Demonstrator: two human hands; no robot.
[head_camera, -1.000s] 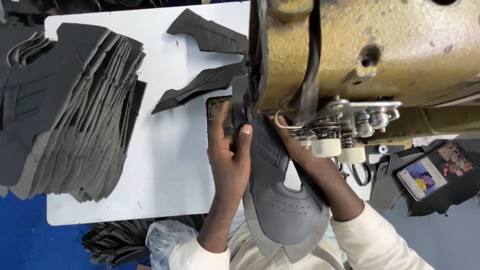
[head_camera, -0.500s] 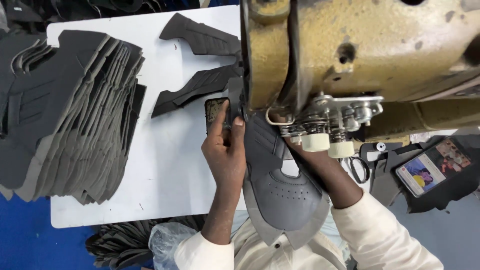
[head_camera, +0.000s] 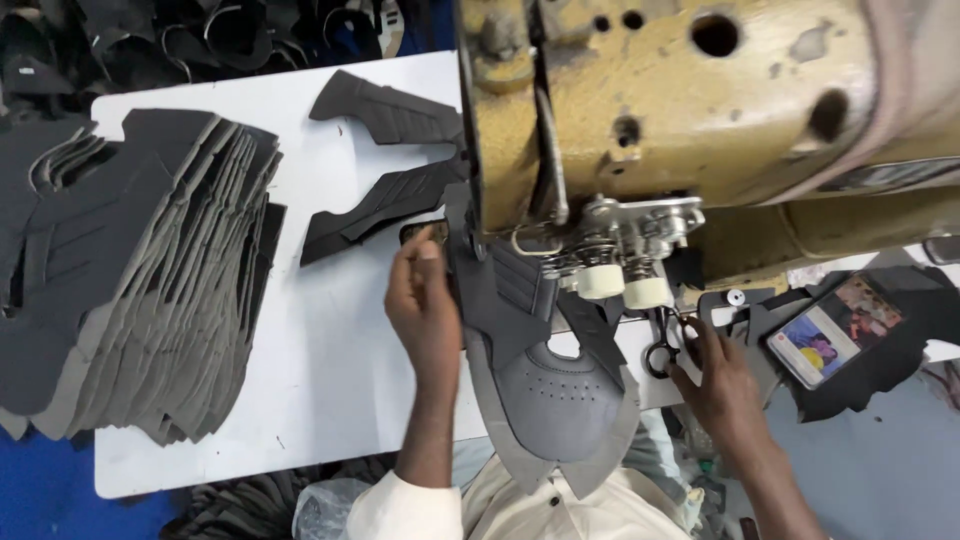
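Observation:
A grey shoe upper (head_camera: 545, 385) with a perforated toe lies under the head of a worn yellow sewing machine (head_camera: 680, 110). My left hand (head_camera: 425, 305) pinches the upper's left edge close to the needle area. Off to the right of the upper, my right hand (head_camera: 720, 380) has its fingers closed on the black handles of small scissors (head_camera: 658, 355), just below the machine's white tension knobs (head_camera: 625, 285). The needle itself is hidden by the machine head.
A tall fanned stack of grey cut pieces (head_camera: 130, 280) fills the left of the white table (head_camera: 330, 380). Two loose dark pieces (head_camera: 385, 200) lie near the machine. A phone with a lit screen (head_camera: 835, 330) rests on dark material at the right.
My right hand has left the upper under the machine and moved right to the scissors. My left hand stays on the upper's edge. The view has shifted closer.

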